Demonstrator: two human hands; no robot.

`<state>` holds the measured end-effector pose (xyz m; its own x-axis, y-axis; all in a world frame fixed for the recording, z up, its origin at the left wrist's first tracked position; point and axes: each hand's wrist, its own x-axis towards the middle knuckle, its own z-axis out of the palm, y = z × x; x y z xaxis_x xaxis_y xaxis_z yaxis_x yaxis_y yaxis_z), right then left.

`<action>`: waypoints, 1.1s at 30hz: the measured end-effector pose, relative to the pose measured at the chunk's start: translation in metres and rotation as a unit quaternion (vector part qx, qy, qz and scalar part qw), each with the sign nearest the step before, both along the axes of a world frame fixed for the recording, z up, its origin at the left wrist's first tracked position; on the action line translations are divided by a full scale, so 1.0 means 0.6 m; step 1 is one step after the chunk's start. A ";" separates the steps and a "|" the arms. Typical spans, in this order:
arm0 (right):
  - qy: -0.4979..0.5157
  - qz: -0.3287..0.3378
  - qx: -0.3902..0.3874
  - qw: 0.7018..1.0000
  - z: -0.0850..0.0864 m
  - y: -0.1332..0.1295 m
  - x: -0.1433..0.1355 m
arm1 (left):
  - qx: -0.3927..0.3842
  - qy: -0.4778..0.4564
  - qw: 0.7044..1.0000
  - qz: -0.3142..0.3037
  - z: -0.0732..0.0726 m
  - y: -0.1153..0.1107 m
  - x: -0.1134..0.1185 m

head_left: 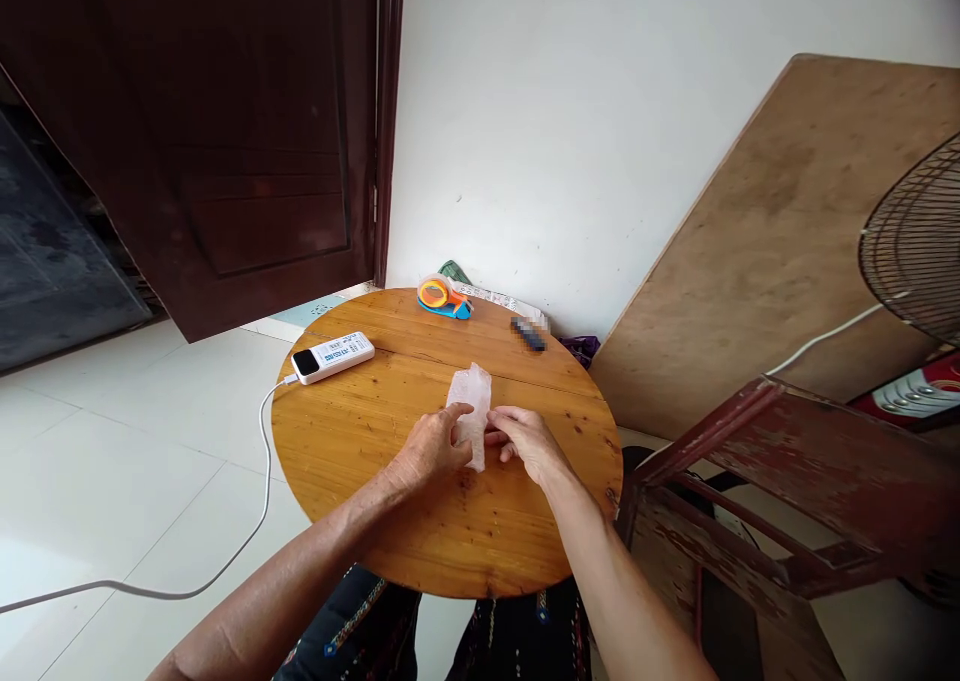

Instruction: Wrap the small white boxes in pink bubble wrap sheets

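Observation:
A crinkled, whitish, see-through sheet, like a folded strip of thin plastic wrap, lies on the round wooden table in front of me. My left hand holds its left side, with the forefinger laid over the sheet and the thumb near its lower end. At the right edge, my right hand pinches the sheet between thumb and forefinger, while its other fingers curl beneath. The undersides of both hands are hidden.
A white power bank with a cable lies at the table's left. An orange and blue tape dispenser and a dark, blurred-out object lie toward the back. A wooden chair and a fan stand on the right.

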<state>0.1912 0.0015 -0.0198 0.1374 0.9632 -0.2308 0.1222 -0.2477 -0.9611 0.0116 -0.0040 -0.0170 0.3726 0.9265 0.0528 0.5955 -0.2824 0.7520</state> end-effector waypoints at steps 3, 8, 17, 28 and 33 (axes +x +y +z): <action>-0.007 0.010 0.003 1.000 -0.001 0.026 -0.014 | 0.012 -0.016 1.000 -0.007 -0.007 -0.002 -0.001; -0.015 0.017 0.020 1.000 -0.007 0.048 -0.026 | 0.042 0.003 0.999 -0.018 -0.004 -0.007 0.000; -0.120 0.049 0.166 0.978 -0.019 0.046 -0.035 | 0.048 0.079 0.996 -0.018 0.007 -0.012 0.006; -0.076 0.095 0.156 0.980 0.013 0.010 -0.027 | 0.064 0.029 0.997 -0.005 -0.001 -0.012 0.005; -0.127 0.128 0.204 0.962 0.029 -0.019 -0.021 | 0.033 0.061 0.997 0.043 0.004 -0.018 0.010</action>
